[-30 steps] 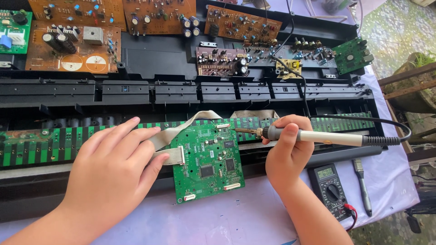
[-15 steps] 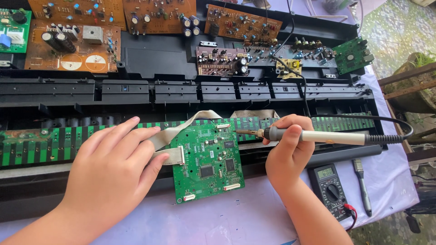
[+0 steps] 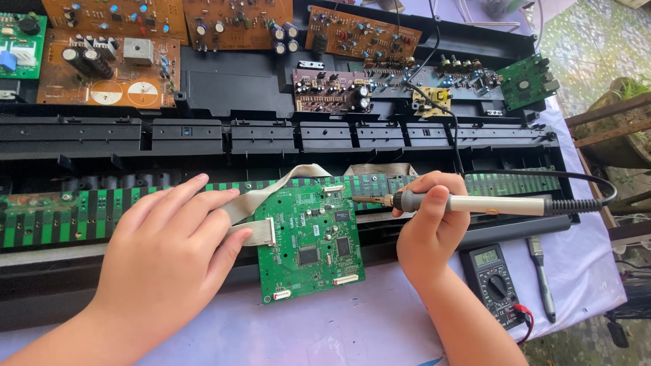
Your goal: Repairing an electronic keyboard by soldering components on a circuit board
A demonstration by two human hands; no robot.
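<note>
A green circuit board [image 3: 310,240] lies at the front edge of an opened black keyboard chassis [image 3: 271,135]. My left hand [image 3: 169,251] rests flat, fingers apart, on the grey ribbon cable [image 3: 252,234] at the board's left edge. My right hand [image 3: 427,227] grips a soldering iron [image 3: 475,203] by its beige handle. The iron's tip points left and touches the upper right part of the board. The iron's black cord runs off to the right.
A long green striped contact board [image 3: 61,217] runs across the chassis. Brown and green circuit boards [image 3: 108,64] lie at the back. A black multimeter [image 3: 494,281] and a small tool [image 3: 541,274] lie on the purple cloth [image 3: 339,325] at right. Wooden furniture [image 3: 610,129] stands far right.
</note>
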